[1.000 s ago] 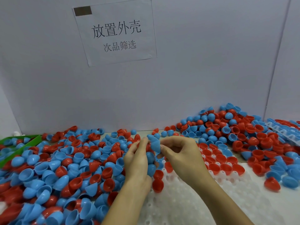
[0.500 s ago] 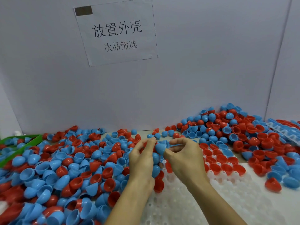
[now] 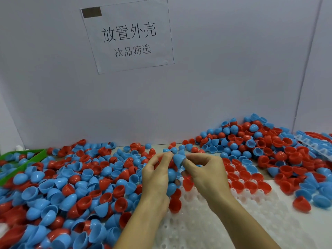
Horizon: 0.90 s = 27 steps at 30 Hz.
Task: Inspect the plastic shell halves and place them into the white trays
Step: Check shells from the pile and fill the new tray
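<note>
Pinching one blue shell half (image 3: 178,159) between both hands, left hand (image 3: 158,177) and right hand (image 3: 206,174), above the white tray (image 3: 206,229).

From my seat the head view reads evenly lit, soft and a little cool, with the light seeming to come from above and in front. The grey backboard (image 3: 215,78) shows no hotspot, only a gentle darkening toward its lower left corner. Shadows are faint: I see soft ones under the two forearms on the white tray (image 3: 206,229). Small highlights sit on the shell halves (image 3: 86,177), no harsh glare. Sharpness is fair in the middle; the printed sign (image 3: 128,35) is legible. The white tray looks washed out and smeared, its cells hard to separate. Toward the lower left corner the shells go soft. Wide-angle bending tilts the backboard's seams outward.
</note>
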Each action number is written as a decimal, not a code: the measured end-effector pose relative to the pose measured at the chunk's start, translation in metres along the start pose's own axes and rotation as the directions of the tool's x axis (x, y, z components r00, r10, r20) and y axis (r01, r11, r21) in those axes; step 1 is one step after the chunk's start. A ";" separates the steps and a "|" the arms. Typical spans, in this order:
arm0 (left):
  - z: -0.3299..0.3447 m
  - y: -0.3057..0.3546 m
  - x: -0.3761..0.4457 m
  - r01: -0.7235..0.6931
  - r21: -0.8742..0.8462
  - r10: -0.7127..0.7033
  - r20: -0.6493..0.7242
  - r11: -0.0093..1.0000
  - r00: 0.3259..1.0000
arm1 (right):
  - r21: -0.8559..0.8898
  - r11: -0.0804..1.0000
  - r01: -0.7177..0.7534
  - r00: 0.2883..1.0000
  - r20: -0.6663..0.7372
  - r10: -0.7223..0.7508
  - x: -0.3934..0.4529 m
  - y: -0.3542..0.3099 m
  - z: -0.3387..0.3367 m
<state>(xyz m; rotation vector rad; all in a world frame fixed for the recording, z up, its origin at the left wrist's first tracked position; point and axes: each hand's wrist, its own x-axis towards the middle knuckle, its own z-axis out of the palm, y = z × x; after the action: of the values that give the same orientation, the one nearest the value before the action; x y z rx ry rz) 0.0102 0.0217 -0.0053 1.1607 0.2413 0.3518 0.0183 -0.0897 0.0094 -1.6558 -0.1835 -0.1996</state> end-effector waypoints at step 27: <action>-0.010 0.021 -0.012 0.294 -0.212 -0.207 0.356 0.932 0.911 | -0.235 0.960 0.155 0.950 0.303 -0.079 0.007 -0.003 -0.022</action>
<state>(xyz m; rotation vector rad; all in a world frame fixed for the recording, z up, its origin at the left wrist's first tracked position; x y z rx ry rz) -0.0076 0.0326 0.0107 0.8946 0.0476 -0.0435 0.0235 -0.1109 0.0160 -1.9303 -0.4998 -0.0692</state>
